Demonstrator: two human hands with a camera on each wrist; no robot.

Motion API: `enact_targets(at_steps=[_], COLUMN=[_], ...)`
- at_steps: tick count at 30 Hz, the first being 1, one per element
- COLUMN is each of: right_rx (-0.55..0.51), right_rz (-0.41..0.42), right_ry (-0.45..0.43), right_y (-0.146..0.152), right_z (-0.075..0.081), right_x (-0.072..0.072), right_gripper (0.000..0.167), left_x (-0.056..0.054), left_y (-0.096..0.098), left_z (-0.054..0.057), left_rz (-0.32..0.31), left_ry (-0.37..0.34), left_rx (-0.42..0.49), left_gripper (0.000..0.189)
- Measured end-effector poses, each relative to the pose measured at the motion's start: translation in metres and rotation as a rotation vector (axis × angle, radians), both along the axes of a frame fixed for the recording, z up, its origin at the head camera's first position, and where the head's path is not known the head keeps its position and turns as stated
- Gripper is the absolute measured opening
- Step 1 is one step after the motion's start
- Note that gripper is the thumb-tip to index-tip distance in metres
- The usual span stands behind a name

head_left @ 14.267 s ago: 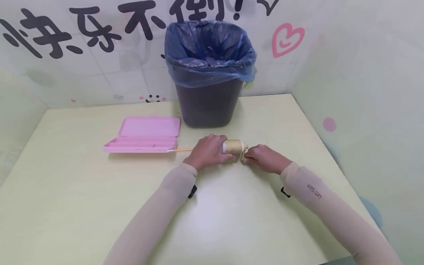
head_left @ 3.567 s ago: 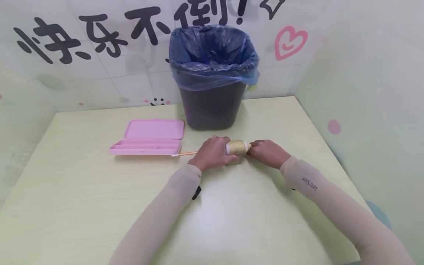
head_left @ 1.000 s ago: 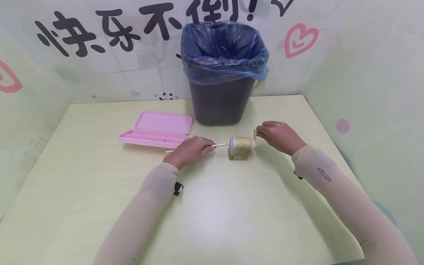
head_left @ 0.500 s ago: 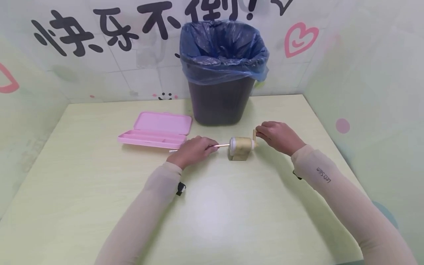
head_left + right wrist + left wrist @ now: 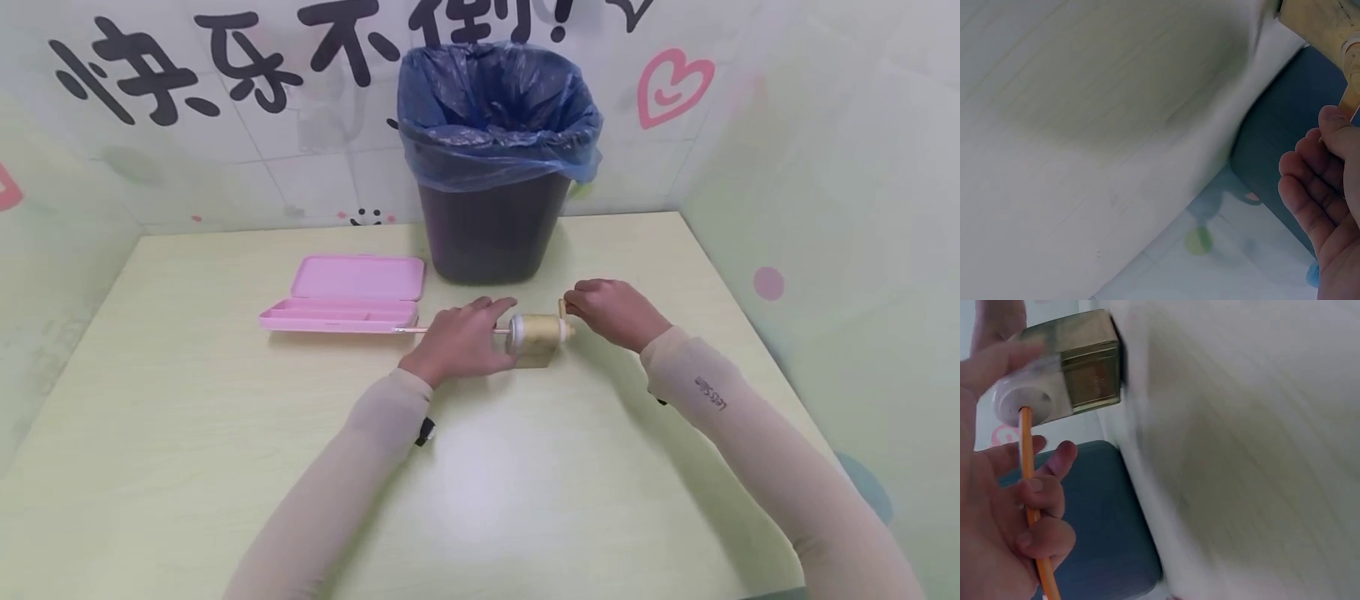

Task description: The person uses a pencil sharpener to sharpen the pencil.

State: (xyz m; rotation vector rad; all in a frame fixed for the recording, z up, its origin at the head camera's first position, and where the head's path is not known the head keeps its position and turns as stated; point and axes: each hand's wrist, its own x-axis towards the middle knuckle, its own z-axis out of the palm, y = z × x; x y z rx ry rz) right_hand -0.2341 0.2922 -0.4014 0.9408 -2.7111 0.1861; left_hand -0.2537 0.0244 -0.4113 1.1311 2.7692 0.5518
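A gold hand-crank pencil sharpener stands on the table, its white front facing left. An orange pencil sits with one end in the front hole, its other end near the pink case. My left hand has the lower fingers curled over the pencil, as the left wrist view shows. Its thumb and a finger spread around the front of the sharpener; contact is hard to tell. At the sharpener's right end, my right hand pinches the small crank handle between thumb and forefinger, other fingers loosely curled.
An open pink pencil case lies to the left, its lid tipped back. Behind the sharpener stands a dark bin lined with a blue bag. Walls border the table at the back and right.
Earlier the left hand gripped the sharpener with the pencil in it. One second ago the pencil was out; it has since moved right into the hole, and the left fingers have spread toward the sharpener.
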Motion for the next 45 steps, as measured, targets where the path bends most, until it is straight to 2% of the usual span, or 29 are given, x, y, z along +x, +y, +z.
enact_targets(at_steps=[2,4,8,12,18,24,28,31,36,40,45], right_rx=[0.009,0.013,0.015,-0.015,0.007,-0.008,-0.018,-0.032,-0.011,0.029,0.053], right_rz=[-0.011,-0.024,-0.036,-0.038,-0.029,-0.038,-0.061,-0.044,0.036,0.044,0.047], right_ry=[-0.013,-0.031,-0.068,-0.087,-0.157,-0.150,-0.179,-0.201,-0.174,-0.146,-0.165], right_y=[-0.001,-0.001,-0.003,-0.005,-0.003,-0.003,-0.004,-0.004,-0.007,-0.009,-0.010], right_z=[0.001,0.001,-0.002,-0.007,-0.022,-0.026,-0.028,-0.030,-0.031,-0.030,-0.025], right_x=[-0.001,-0.001,-0.003,-0.004,0.001,0.007,0.014,0.022,0.032,0.039,0.050], right_gripper=[0.005,0.006,0.009,0.006,0.009,0.009,0.014,0.009,0.008,0.009,0.010], left_x=[0.003,0.005,0.007,0.006,0.005,0.005,0.003,0.003,0.002,0.002,0.001], left_y=[0.005,0.010,0.017,0.018,0.018,0.017,0.018,0.017,0.016,0.016,0.017], left_z=[-0.002,-0.004,-0.008,-0.010,-0.011,-0.010,-0.010,-0.010,-0.009,-0.010,-0.013], left_rz=[0.014,0.010,-0.019,-0.015,-0.043,-0.046,-0.061,-0.068,-0.053,-0.062,-0.061], left_ry=[0.035,0.058,0.100,0.130,0.137,0.160,0.178,0.180,0.163,0.159,0.140], left_rx=[-0.014,-0.006,0.033,0.050,0.055,0.073,0.094,0.103,0.099,0.091,0.097], left_gripper=[0.086,0.089,0.068,0.049,0.046,0.046,0.044,0.043,0.042,0.043,0.043])
